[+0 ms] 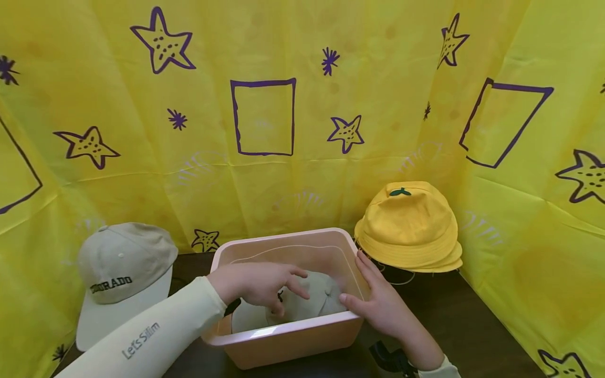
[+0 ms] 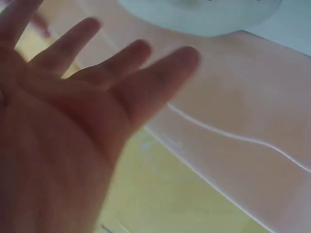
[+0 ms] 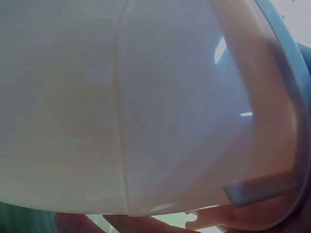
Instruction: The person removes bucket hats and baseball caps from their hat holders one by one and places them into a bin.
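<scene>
Right hand (image 1: 380, 304), gripping the bin (image 1: 293, 346) by its right edge, should steady it; left hand (image 1: 264, 283), fingers spread, should avoid denting the cap (image 1: 321, 302).

Pale cap (image 1: 326, 287) inside pink bin (image 1: 298, 344)

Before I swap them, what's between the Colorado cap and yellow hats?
Head view: the pink bin, cap inside, left hand above, right hand at its rim.

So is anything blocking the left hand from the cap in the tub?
Nothing visible: the left hand is just over the cap, and the tub is open on top. The right hand is at the tub's right edge, off to the side.
</scene>
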Demonstrator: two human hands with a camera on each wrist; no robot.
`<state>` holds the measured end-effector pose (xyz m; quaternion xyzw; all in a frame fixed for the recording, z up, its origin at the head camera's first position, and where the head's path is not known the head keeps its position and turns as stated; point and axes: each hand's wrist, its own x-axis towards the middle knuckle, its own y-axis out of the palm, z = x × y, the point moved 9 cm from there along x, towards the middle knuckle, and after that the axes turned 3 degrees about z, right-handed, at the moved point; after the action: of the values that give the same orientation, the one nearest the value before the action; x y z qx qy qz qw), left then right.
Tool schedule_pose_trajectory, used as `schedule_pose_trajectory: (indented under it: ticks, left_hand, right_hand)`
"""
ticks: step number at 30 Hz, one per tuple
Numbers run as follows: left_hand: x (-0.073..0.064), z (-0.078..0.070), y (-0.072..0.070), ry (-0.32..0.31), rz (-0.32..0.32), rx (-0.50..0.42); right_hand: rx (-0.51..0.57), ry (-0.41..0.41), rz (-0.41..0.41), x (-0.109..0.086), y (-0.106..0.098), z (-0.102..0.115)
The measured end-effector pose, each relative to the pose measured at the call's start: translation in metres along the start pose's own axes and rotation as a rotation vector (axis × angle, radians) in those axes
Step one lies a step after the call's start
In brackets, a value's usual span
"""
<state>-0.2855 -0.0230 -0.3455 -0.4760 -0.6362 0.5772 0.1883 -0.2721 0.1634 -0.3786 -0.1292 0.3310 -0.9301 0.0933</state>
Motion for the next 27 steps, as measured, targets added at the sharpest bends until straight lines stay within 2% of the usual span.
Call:
schedule_pose_trajectory:
  ticks: [4,8,14,19,27]
  left_hand:
    - [0.016,-0.001,0.014,-0.010,0.097,0.087]
    - [0.028,0.001,0.025,-0.007,0.134,0.138]
    - [0.040,0.005,0.044,-0.010,0.155,0.140]
    - [0.047,0.004,0.054,-0.001,0.167,0.204]
    - [0.057,0.008,0.064,-0.087,0.206,0.264]
  right_hand:
    - [0.002,0.003,0.005,0.000,-0.001,0.000]
    - [0.004,0.007,0.005,0.000,-0.001,0.001]
    - [0.010,0.023,0.017,0.000,0.000,0.001]
    - [-0.006,0.007,0.009,0.000,0.000,0.001]
    - [0.000,-0.004,0.001,0.001,-0.001,0.001]
